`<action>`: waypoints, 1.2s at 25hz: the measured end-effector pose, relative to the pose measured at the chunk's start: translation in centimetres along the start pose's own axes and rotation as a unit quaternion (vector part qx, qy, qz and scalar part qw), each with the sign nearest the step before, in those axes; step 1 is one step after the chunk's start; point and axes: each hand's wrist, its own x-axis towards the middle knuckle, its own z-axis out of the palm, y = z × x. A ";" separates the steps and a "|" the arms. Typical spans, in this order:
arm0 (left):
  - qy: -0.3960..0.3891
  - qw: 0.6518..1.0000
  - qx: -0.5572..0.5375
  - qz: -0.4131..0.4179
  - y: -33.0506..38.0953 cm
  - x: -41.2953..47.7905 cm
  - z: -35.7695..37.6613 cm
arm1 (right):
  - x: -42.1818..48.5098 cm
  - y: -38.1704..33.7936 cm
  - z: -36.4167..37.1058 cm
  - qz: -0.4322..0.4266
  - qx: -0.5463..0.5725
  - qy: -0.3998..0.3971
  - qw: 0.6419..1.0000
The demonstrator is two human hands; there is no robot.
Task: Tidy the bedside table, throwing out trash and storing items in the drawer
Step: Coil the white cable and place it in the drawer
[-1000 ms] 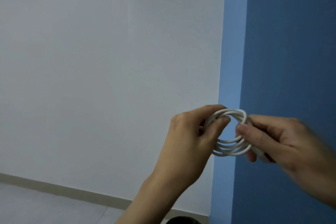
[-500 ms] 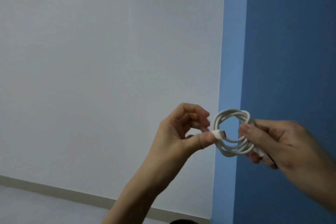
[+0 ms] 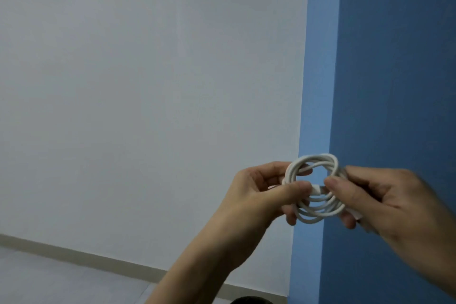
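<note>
**Head view, nearest first.** We observed the left forearm (image 3: 209,254) extending up from the lower edge and the right hand (image 3: 385,205) reaching in from the right edge. The two hands met in front of a wall corner.

Between them was a coiled white cable (image 3: 320,215), wound in several loops and held in the air, clear of any surface.

The left hand (image 3: 256,195) gripped the coil's left side. The left thumb (image 3: 293,189) lay across the front of the loops, on a white connector (image 3: 318,190) whose tip pointed into the middle of the coil. Its curled fingers (image 3: 276,170) passed behind the loops, with fingertips showing again below the thumb.

The right hand pinched the coil's right side, with the right thumb (image 3: 338,184) on the front and the fingers curled behind. That thumb lay just beside the connector's tip, and we could not tell whether the two touched. A second white end (image 3: 356,216) of the cable projected beside the lower right fingers.

At the bottom edge we noted a dark rounded shape (image 3: 249,300), too little in view to identify. Farther off were a pale grey floor (image 3: 49,279), a beige skirting board (image 3: 74,253) and a white wall (image 3: 148,81). On the right stood a blue wall (image 3: 394,57) with a lighter blue face (image 3: 318,57) at the corner.
</note>
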 end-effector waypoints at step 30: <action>0.097 0.955 0.236 0.148 -1.9 2.6 1.7 | -0.3 1.2 0.5 0.062 0.220 0.037 0.973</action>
